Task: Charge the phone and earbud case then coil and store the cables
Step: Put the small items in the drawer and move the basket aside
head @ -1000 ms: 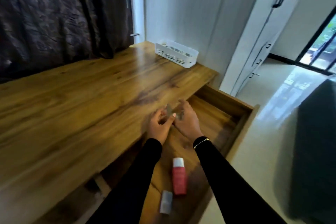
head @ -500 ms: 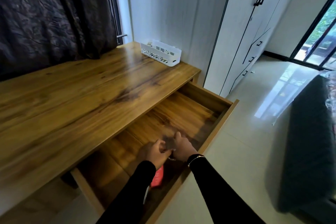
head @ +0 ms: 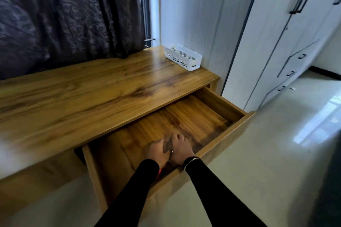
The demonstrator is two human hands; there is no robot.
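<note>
Both my hands are low inside the open wooden drawer (head: 222,139), close together near its front wall. My left hand (head: 154,151) and my right hand (head: 181,150) are blurred by motion, with fingers curled around a small dark grey object (head: 167,146) held between them. Its exact kind cannot be told. A sliver of a red item (head: 159,173) shows under my left wrist; the rest of it is hidden by my sleeve. A white slotted basket (head: 191,64) with pale cables in it stands at the desk's far right corner.
The wooden desk top (head: 92,97) stretches left above the drawer. A dark curtain (head: 64,14) hangs behind it. White wardrobe doors (head: 286,42) stand to the right. Glossy pale floor (head: 276,143) lies beyond the drawer front.
My hands have come down from desk-edge height into the drawer's front part, still together with the small grey thing. The view has pulled back and swung left, hiding most of the red item.
</note>
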